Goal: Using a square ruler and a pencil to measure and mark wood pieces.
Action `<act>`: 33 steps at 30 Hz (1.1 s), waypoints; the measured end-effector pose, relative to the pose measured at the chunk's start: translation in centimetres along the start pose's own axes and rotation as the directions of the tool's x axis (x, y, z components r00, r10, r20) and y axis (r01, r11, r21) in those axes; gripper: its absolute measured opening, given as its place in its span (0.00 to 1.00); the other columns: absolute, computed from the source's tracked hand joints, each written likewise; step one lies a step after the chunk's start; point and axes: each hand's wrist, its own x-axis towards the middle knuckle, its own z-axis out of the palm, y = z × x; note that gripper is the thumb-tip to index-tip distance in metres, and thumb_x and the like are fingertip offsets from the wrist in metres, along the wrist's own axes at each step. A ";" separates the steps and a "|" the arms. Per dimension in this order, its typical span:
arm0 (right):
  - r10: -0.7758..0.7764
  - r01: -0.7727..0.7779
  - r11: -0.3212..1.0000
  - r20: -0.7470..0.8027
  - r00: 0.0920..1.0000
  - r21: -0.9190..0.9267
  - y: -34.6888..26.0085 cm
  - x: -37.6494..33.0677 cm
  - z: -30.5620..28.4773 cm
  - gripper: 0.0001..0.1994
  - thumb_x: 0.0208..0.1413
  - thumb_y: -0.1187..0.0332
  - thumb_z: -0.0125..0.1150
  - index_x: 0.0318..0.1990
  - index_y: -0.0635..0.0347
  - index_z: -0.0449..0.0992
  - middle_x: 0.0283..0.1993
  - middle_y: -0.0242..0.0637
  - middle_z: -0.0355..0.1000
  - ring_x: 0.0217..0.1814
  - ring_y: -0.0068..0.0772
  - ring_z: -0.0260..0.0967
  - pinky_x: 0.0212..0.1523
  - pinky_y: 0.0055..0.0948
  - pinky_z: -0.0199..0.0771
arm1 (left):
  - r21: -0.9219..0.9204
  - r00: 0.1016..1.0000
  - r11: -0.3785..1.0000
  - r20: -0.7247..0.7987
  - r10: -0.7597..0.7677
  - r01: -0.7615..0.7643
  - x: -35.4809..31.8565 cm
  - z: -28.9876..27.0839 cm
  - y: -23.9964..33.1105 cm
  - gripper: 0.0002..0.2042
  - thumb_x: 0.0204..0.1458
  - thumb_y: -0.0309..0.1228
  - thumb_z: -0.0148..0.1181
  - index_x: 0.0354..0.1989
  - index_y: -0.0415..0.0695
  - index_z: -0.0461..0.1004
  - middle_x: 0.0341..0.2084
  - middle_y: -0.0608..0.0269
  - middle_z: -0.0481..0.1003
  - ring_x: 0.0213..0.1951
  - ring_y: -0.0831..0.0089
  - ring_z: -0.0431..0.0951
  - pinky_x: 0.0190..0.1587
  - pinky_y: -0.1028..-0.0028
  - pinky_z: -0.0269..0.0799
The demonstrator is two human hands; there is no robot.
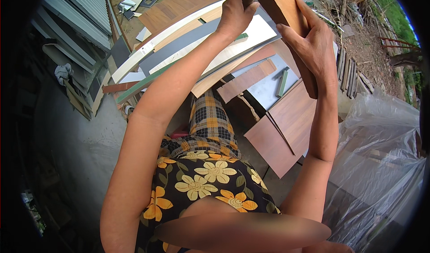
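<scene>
Got a brown wooden piece (pixel 278 6), left hand (pixel 236 15) clamped onto its left side, right hand (pixel 316 48) gripping its right.

"Your beam (pixel 281 7) is orange-brown on one face, darker brown on another."

"And your top (pixel 204 186) is black, with yellow and orange flowers and olive leaves."

"Your trousers (pixel 211 118) are checked in black, grey and orange."

"You also have a reddish-brown panel (pixel 293 114), a white board (pixel 257 34), a green block (pixel 282 83) and a milky-white sheet (pixel 380 141)."
</scene>
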 end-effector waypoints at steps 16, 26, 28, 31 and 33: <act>0.337 -0.358 0.893 0.123 0.933 0.271 10.2 -4.7 7.9 0.31 0.44 0.57 0.63 0.55 0.69 0.71 0.38 0.52 0.76 0.39 0.37 0.76 0.44 0.33 0.74 | -0.013 1.000 1.000 -0.002 0.020 -0.020 0.2 -3.0 -0.8 0.14 0.54 0.30 0.62 0.42 0.39 0.65 0.29 0.60 0.76 0.35 0.74 0.79 0.39 0.73 0.75; 0.492 -0.542 0.790 0.230 0.839 0.287 13.0 -8.3 13.3 0.38 0.42 0.55 0.62 0.59 0.73 0.67 0.43 0.58 0.75 0.44 0.43 0.77 0.48 0.36 0.73 | -0.682 0.841 0.655 -0.109 -0.531 0.325 -2.1 -9.0 -4.9 0.12 0.57 0.24 0.57 0.44 0.40 0.60 0.36 0.52 0.74 0.43 0.59 0.79 0.45 0.58 0.77; 0.478 -0.511 0.810 0.180 0.859 0.288 13.5 -8.5 14.1 0.32 0.45 0.57 0.62 0.56 0.68 0.70 0.38 0.48 0.75 0.36 0.35 0.74 0.41 0.32 0.72 | -0.731 0.793 0.593 -0.119 -0.597 0.337 -2.4 -9.9 -5.9 0.12 0.58 0.24 0.56 0.44 0.41 0.60 0.36 0.52 0.73 0.44 0.57 0.78 0.45 0.55 0.77; 0.460 -0.481 0.818 0.143 0.876 0.316 14.9 -8.7 15.2 0.25 0.49 0.59 0.61 0.54 0.61 0.73 0.32 0.38 0.74 0.28 0.26 0.71 0.33 0.28 0.72 | -0.768 0.738 0.566 -0.190 -0.648 0.299 -2.6 -9.9 -5.7 0.12 0.58 0.24 0.56 0.44 0.42 0.59 0.36 0.52 0.73 0.43 0.56 0.78 0.45 0.54 0.76; 0.462 -0.486 0.804 0.155 0.873 0.342 15.8 -9.1 15.2 0.25 0.49 0.60 0.61 0.55 0.61 0.73 0.32 0.37 0.74 0.27 0.25 0.72 0.31 0.27 0.72 | -0.738 0.846 0.620 -0.131 -0.517 0.265 -2.2 -8.3 -3.7 0.11 0.58 0.24 0.56 0.43 0.42 0.59 0.36 0.51 0.74 0.43 0.56 0.78 0.44 0.55 0.77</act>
